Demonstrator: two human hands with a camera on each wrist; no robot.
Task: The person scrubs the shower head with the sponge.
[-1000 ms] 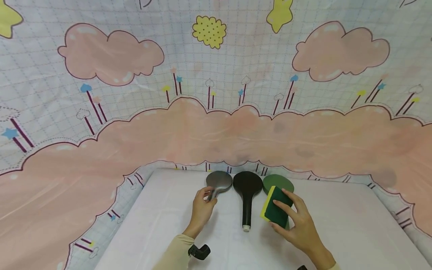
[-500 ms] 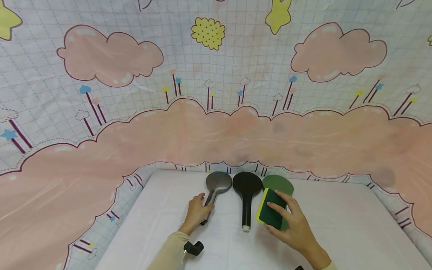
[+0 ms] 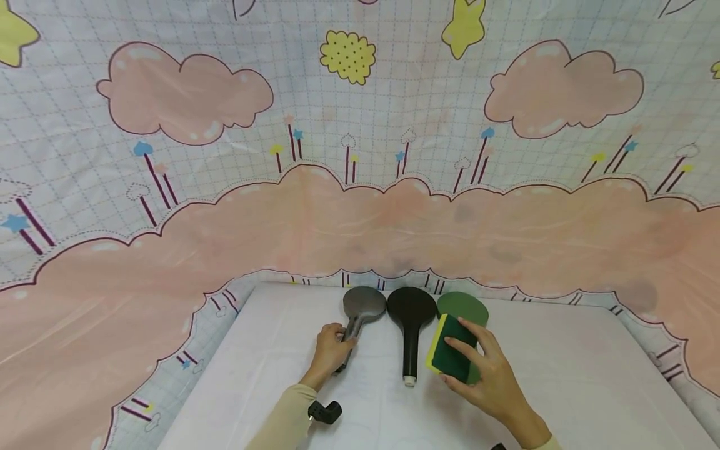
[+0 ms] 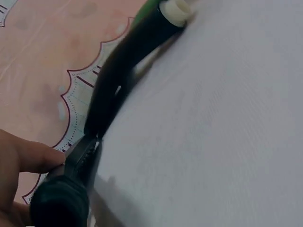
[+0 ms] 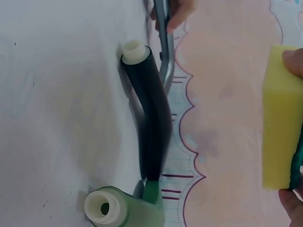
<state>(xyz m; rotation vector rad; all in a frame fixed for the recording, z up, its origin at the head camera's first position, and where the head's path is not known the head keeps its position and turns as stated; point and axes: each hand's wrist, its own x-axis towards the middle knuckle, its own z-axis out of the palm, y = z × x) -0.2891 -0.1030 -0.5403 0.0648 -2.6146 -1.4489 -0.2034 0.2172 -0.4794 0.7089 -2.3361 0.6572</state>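
Left of the black shower head (image 3: 412, 305), lying on the white-covered desk (image 3: 270, 369): the grey shower head (image 3: 364, 303), handle pinched between thumb and fingers of the left hand (image 3: 329, 350). Could swing its disc into the black one if twisted, with hardly any gap between; cannot tell whether in contact. Might slip in the pinch, too, given so smooth and narrow a handle.

At the black shower head itself, apparently unheld, so probably easy to nudge askew with a knock from either side. Right of it, the green shower head (image 3: 464, 305), and over its handle the sponge (image 3: 454, 350), pinched at the edges by the right hand (image 3: 492, 386). Could push the green one out of line if lowered with the handle mostly hidden; might buckle or turn if squeezed unevenly.

Left to right in make: sleek, metallic-looking grey with a slim handle; dark round disc with a gently curved tube; smooth green disc, hollow pale collar (image 5: 105, 208); squared block, porous yellow foam backed by coarse dark green
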